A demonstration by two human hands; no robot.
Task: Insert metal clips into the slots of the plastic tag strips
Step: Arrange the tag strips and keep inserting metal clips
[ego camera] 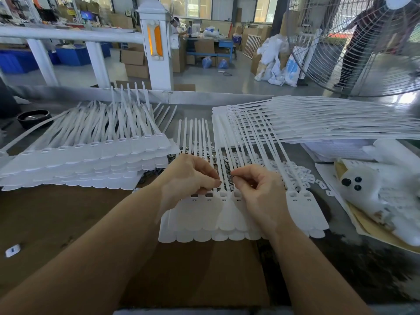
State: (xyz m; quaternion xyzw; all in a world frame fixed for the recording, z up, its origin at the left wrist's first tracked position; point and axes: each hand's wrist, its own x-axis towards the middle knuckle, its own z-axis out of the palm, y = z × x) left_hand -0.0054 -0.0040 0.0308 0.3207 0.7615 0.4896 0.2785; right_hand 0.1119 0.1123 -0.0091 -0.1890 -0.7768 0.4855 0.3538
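A white plastic tag strip (pixel 200 221) lies flat in front of me, its tails pointing away and its slots in a row near my fingers. Two slots at the left show dark metal inside. My left hand (pixel 189 176) hovers over the strip's left slots with fingers curled; whether it holds clips is hidden. My right hand (pixel 256 189) pinches a small dark metal clip (pixel 232 177) between thumb and forefinger just above the middle slots. Loose metal clips (pixel 229 160) lie heaped under the tails behind my hands.
A stack of tag strips (pixel 86 160) sits at the left. Another pile of tag strips (pixel 318 121) fans out at the back right. A black bowl (pixel 34 118) stands far left. Paper and white foam (pixel 375 189) lie at the right, a fan (pixel 363 42) above.
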